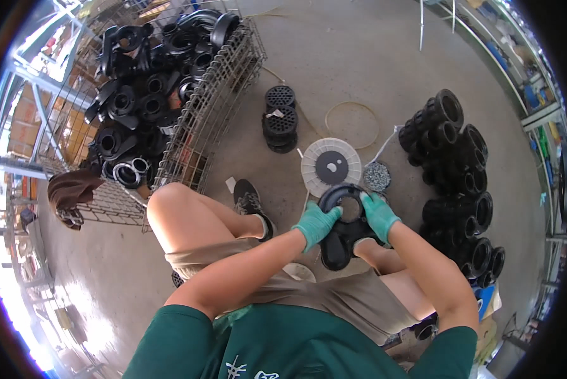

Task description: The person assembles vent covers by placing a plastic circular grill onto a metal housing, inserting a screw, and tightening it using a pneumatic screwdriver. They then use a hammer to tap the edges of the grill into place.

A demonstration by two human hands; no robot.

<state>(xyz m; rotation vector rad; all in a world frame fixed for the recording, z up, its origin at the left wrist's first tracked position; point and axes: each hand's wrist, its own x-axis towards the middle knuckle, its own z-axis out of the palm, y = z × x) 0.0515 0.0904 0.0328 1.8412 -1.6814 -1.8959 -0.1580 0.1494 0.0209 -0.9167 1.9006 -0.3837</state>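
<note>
In front of my lap I hold a black moulded part [337, 251], with a ring around a round opening and a rounded lobe pointing toward me. My left hand [318, 224], in a green glove, grips the ring's left side, its thumb at the opening. On the opposite side of the ring, my green-gloved right hand [379, 215] is closed on it too. Just beyond the part is a round white ribbed disc [312, 165] with a dark grey disc [332, 168] on its middle. Beside it stands a round container of small metallic pieces [377, 176].
A wire cage [223, 104] piled with black moulded parts [154, 106] stands at the left. Stacked black perforated discs [280, 120] are on the floor ahead. Rows of black tubular parts [455, 158] line the right. A thin pale hose [326, 114] loops over the floor [359, 57].
</note>
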